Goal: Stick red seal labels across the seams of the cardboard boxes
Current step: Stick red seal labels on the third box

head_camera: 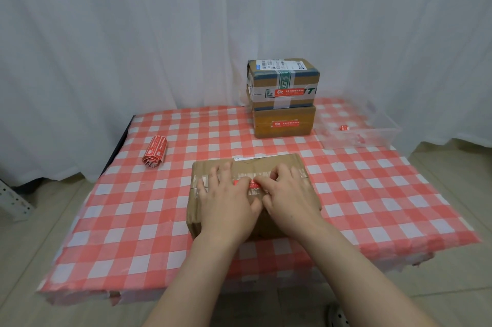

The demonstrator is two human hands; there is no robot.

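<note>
Checked cloth (133,220): flat left hand (226,199) presses cardboard box (266,164); right hand (287,193) pinches red label (241,183).

Red-checked tablecloth (133,220); clear plastic bin (386,138) far right; white curtain (133,33) behind.

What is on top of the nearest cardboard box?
The left hand presses and the right hand pinches a red seal label on its taped seam. Fingers cover much of the label.
</note>
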